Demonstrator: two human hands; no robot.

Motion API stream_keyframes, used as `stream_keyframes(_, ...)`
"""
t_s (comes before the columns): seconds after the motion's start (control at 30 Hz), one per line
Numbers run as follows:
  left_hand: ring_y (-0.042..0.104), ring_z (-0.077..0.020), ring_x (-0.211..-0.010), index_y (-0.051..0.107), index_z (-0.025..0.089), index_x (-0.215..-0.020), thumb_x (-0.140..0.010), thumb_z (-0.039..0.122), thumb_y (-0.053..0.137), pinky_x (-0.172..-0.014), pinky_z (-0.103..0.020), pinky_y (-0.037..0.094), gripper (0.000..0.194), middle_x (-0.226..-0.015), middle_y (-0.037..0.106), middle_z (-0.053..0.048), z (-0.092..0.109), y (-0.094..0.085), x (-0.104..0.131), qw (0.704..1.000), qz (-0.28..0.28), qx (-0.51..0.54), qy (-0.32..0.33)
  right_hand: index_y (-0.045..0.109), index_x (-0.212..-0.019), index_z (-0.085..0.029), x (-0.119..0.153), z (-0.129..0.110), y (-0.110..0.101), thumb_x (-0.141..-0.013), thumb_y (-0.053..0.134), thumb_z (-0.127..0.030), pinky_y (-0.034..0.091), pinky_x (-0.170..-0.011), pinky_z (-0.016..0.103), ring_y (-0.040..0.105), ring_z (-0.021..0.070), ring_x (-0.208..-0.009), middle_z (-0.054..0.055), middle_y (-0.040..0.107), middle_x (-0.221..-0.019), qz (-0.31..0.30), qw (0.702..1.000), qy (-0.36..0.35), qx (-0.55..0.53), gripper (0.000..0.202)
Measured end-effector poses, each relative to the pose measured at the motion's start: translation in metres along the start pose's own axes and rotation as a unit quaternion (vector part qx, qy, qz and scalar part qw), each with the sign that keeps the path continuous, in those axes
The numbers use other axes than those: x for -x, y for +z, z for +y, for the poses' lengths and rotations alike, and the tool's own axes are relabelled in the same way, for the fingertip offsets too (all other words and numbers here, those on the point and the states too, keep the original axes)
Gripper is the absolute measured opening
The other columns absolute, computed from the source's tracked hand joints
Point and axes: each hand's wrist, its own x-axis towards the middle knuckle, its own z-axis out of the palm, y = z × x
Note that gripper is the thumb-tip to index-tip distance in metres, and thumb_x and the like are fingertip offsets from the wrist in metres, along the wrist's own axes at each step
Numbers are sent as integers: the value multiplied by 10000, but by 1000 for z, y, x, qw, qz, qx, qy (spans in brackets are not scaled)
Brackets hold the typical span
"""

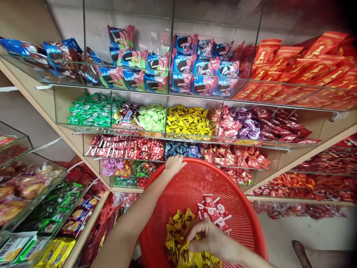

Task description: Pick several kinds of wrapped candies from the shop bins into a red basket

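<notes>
My left hand (175,164) is closed over the far rim of a large red plastic basket (178,190) with mesh walls. Inside the basket, my right hand (205,238) hovers at a heap of yellow-wrapped candies (177,229), its fingers curved and spread from the thumb. Some candies show in the gap between finger and thumb; whether the palm holds any is hidden. Beside the heap lie several red-and-white wrapped candies (213,210), up against the basket's right wall.
Shelves with clear dividers rise ahead, stocked with yellow candies (189,121), green candies (90,109), blue-and-pink packs (182,63) and orange-red packets (315,63). Lower left stands another rack with yellow packs (55,253). Part of a person's foot (300,250) shows at lower right.
</notes>
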Motion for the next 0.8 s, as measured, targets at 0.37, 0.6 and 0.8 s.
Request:
stream_keyframes(0.37,583,-202,-869,481,171,-1046,-851,477,334,-705,-295,439,391,-1006,594,-83,0,3,0,1000,13,1,6,685,-745,-171,0,-1,2,-618,706,-343,422,-693,249,557,129,-756,29,628,-823,-1,1000,-23,14,215)
stream_keyframes(0.6,588,-202,-863,488,166,-1031,-854,462,341,-689,-288,442,376,-982,602,-85,0,-1,1,1000,14,-3,9,699,-779,-176,27,-9,-37,-607,688,-265,391,-577,208,522,97,-650,11,627,-753,-90,982,66,151,194)
stream_keyframes(0.8,593,-209,-846,491,165,-1026,-847,466,354,-679,-299,447,376,-970,606,-86,-1,1,-1,1000,12,-3,6,712,-760,-207,34,-4,-39,-590,609,-114,407,-623,210,570,139,-805,27,658,-871,-121,967,69,213,219)
